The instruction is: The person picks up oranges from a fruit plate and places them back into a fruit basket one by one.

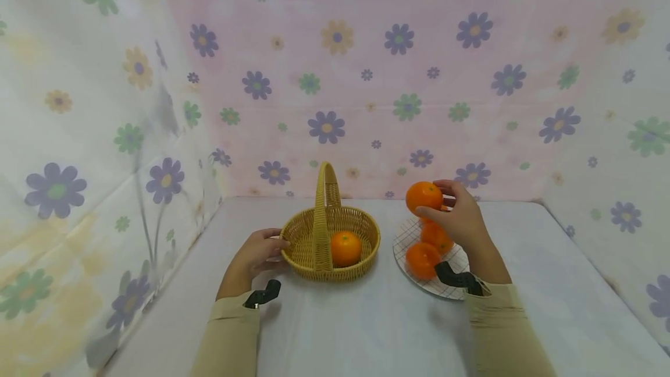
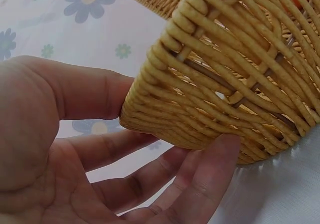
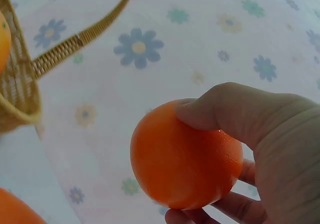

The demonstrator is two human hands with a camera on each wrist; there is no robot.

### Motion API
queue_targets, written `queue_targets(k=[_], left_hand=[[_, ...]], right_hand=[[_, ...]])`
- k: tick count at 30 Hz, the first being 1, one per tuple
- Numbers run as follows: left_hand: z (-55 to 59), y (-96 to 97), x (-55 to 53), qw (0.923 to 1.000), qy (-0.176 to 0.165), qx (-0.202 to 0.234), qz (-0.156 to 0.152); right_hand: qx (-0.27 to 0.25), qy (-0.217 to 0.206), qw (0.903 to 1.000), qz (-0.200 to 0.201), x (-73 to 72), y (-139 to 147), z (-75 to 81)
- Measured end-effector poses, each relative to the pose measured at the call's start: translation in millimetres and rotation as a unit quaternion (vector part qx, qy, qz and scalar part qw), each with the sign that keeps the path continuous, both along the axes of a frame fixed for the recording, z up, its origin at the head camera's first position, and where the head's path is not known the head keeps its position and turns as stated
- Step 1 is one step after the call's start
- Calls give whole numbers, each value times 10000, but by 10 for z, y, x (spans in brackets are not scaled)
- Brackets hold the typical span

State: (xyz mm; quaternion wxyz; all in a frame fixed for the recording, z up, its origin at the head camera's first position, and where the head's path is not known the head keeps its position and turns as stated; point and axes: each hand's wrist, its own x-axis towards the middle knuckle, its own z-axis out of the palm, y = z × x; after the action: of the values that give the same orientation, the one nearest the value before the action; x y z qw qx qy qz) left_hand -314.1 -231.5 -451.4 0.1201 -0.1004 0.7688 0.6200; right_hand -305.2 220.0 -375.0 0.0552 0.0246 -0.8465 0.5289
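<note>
My right hand [image 1: 460, 214] holds an orange [image 1: 424, 198] above the checked plate [image 1: 400, 249]. In the right wrist view, the thumb lies over the held orange [image 3: 185, 156] and the fingers curl beneath it. Several more oranges [image 1: 423, 260] rest on that plate, partly hidden by the hand. To the left, a woven basket [image 1: 303, 269] with a tall handle has one orange [image 1: 345, 249] inside. My left hand [image 1: 259, 252] holds the basket's left end. Seen from the left wrist, its thumb is at the rim and the fingers rest against the woven wall [image 2: 220, 104].
A white cloth covers the table [image 1: 335, 324]. Flower-patterned fabric [image 1: 366, 92] hangs behind it and along both sides. The basket's handle [image 1: 321, 220] arches up over its middle, and the plate stands to the basket's right.
</note>
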Motion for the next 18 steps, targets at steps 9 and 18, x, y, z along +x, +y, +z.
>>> queue_targets(k=[9,18], left_hand=[[12,3,-16,10000,55,50,28],[9,-9,2,9997,140,167,-53]], right_hand=[[94,0,9993,370,-29,-241,-91],[217,46,9983,538,-44,-377,-196]])
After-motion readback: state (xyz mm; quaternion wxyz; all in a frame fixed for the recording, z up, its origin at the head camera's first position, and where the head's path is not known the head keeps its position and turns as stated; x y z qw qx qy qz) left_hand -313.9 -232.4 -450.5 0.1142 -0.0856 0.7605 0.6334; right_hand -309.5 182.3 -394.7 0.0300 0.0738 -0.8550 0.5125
